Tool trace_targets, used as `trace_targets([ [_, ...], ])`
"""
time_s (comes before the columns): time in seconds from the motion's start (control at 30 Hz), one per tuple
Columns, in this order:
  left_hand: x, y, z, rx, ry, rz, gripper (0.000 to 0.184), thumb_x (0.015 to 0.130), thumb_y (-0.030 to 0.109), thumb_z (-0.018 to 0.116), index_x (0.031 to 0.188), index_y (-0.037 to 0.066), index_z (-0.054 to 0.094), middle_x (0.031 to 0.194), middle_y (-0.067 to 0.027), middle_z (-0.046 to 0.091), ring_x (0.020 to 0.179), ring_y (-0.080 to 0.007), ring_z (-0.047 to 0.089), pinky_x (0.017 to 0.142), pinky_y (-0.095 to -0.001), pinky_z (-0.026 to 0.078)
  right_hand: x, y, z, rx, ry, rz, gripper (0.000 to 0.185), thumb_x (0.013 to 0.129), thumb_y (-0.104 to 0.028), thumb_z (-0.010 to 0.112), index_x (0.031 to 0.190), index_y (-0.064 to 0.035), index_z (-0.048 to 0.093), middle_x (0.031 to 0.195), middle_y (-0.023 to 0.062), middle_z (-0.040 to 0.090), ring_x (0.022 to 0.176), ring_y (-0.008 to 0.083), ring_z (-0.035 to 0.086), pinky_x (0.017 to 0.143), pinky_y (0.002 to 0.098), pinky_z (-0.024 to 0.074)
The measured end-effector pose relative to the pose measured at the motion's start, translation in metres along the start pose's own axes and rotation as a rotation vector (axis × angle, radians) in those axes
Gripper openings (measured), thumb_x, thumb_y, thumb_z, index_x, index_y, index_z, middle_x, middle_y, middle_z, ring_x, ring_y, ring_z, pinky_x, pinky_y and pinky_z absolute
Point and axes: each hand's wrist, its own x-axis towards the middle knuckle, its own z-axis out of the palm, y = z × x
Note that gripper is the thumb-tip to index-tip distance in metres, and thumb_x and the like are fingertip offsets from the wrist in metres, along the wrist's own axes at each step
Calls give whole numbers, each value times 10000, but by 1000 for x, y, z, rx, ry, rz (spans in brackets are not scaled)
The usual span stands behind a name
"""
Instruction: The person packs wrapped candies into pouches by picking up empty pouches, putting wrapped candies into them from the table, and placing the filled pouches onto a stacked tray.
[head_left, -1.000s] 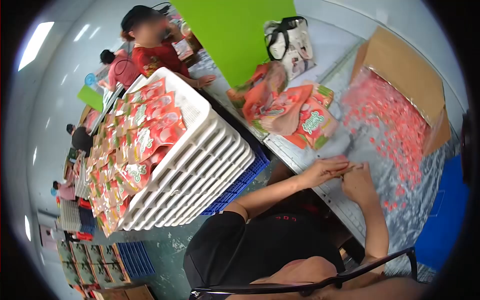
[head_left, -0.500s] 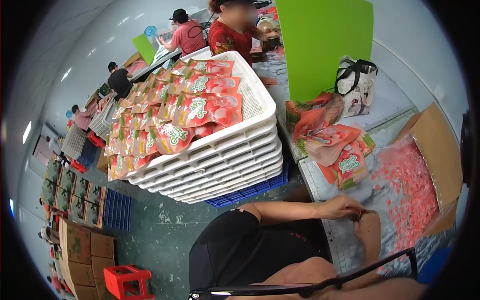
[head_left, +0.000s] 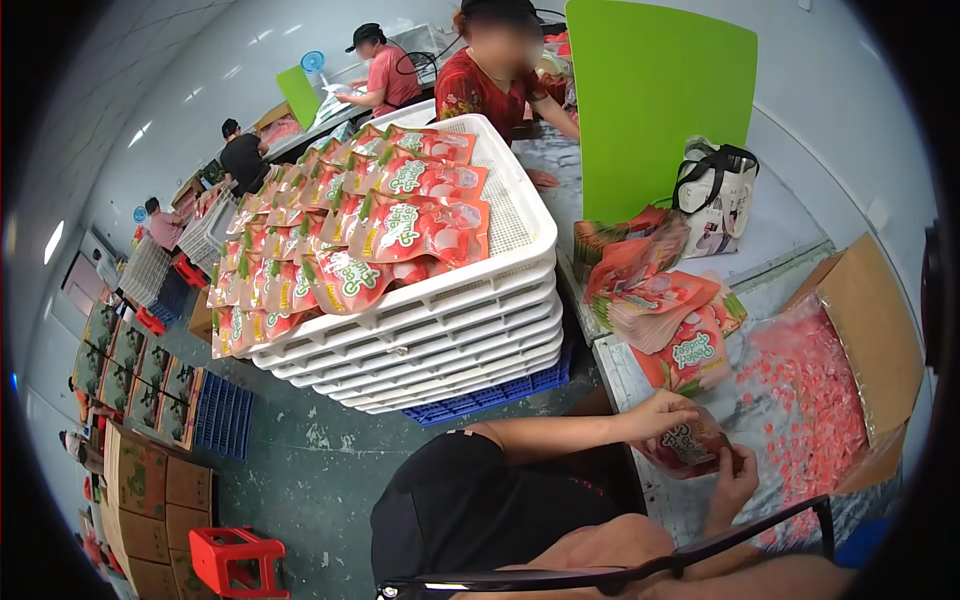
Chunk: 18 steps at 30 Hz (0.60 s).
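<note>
Left fingers [head_left: 684,404] and right fingers [head_left: 741,462] grip a pouch [head_left: 682,446]; tray [head_left: 508,205] holds packets [head_left: 408,226]; carton [head_left: 882,345] spills pink pieces [head_left: 815,385]

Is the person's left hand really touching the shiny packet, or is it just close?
Touching. The head view shows the left hand on the packet, its fingers at the packet's upper edge.

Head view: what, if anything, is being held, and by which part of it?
A printed pouch: the left hand holds its upper edge as pictured, the right hand its right edge.
</note>
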Motion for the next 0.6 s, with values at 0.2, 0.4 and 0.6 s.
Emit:
trace_targets([
  [0.2, -8, 32, 1, 6, 17, -106, 274, 1029, 242, 568, 1131, 18, 689, 821, 24, 673, 640, -23, 560, 496, -213, 454, -3, 13, 14, 187, 41, -10, 175, 915, -85, 713, 1023, 37, 649, 889, 42, 670, 795, 103, 602, 738, 254, 491],
  [0.4, -7, 3, -6, 34, -39, -96, 277, 1009, 224, 605, 1133, -8, 691, 940, -13, 717, 713, -27, 605, 493, -171, 451, -12, 20, 21, 204, 117, -10, 169, 922, -97, 712, 1011, 41, 672, 949, 59, 692, 827, 112, 614, 788, 257, 492],
  [0.6, -8, 1, -5, 54, -32, -243, 244, 996, 222, 634, 1069, 7, 721, 798, 33, 694, 658, -5, 567, 575, -183, 474, -16, 22, 21, 229, 146, -40, 161, 931, -96, 702, 1016, 38, 677, 948, 58, 692, 832, 111, 619, 786, 259, 494],
])
